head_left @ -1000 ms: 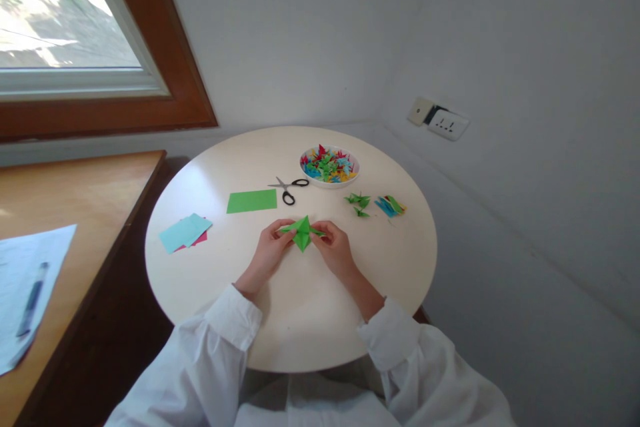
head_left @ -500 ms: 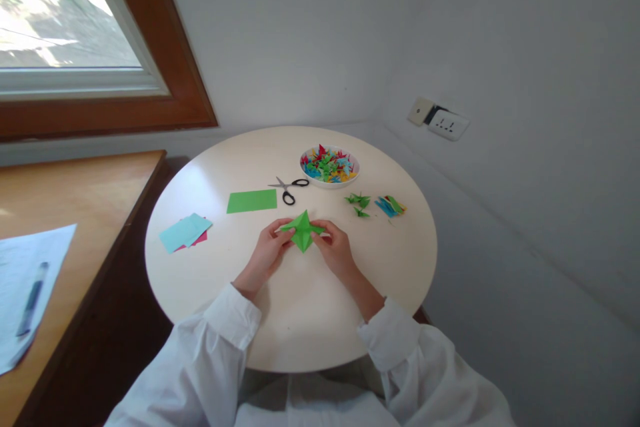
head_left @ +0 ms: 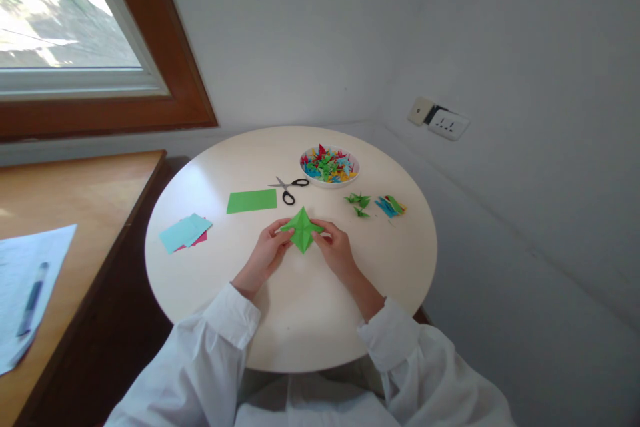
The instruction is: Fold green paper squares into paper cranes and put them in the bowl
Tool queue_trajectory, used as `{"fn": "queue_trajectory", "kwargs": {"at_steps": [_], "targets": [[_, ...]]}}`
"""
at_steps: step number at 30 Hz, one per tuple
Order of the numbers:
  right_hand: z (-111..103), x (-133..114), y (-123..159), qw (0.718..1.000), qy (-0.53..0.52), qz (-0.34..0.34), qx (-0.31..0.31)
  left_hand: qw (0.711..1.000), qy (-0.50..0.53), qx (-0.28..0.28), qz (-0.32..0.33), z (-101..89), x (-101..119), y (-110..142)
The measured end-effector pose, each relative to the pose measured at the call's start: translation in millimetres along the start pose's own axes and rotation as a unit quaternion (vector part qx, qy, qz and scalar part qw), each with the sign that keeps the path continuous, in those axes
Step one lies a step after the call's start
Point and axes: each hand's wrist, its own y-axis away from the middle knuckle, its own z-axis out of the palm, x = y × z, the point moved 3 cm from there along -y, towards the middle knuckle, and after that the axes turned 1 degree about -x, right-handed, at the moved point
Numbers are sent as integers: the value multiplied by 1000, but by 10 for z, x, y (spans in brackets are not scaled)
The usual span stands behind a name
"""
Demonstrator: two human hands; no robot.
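A green origami paper (head_left: 303, 232), creased and spread into a diamond shape, is held up over the near middle of the round table. My left hand (head_left: 270, 250) pinches its left corner between thumb and fingers. On the other side, my right hand (head_left: 334, 248) grips the right corner in the same way. Some fingertips are hidden behind the paper. Just beyond my hands lie a flat green paper sheet (head_left: 252, 201) and scissors (head_left: 287, 188) with black handles, their blades apart. Several small green folded cranes (head_left: 358, 201) rest to the right.
A white bowl (head_left: 307, 177) full of colourful paper cranes stands at the back of the white table (head_left: 300, 320). Folded paper strips (head_left: 391, 206) lie at the right. Light blue sheets (head_left: 185, 232) overlap red paper at the left. A wooden desk (head_left: 95, 193) bears papers and a pen (head_left: 33, 299).
The green paper has opened out: its top point has risen and the diamond looks wider and flatter. Both hands keep their hold and have hardly moved.
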Motion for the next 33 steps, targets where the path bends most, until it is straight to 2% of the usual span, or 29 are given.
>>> {"fn": "queue_trajectory", "kwargs": {"at_steps": [7,13,19,22,29,33], "targets": [[1,42,-10,1000,2,0,2,1000,26,-14,-8,-5,-14,-21],[12,35,-19,998,-54,15,20,998,57,-11,-15,-7,-15,-26],[11,11,-20,994,-96,44,21,997,68,-31,-8,8,-8,-12],[6,-2,-21,993,-107,48,22,997,75,-29,2,-6,-8,-23],[-9,-6,-27,989,-127,69,31,993,115,-19,-23,-25,-15,-41],[-12,-11,-34,987,-138,69,40,996,92,-18,-2,-12,-5,-40]]}}
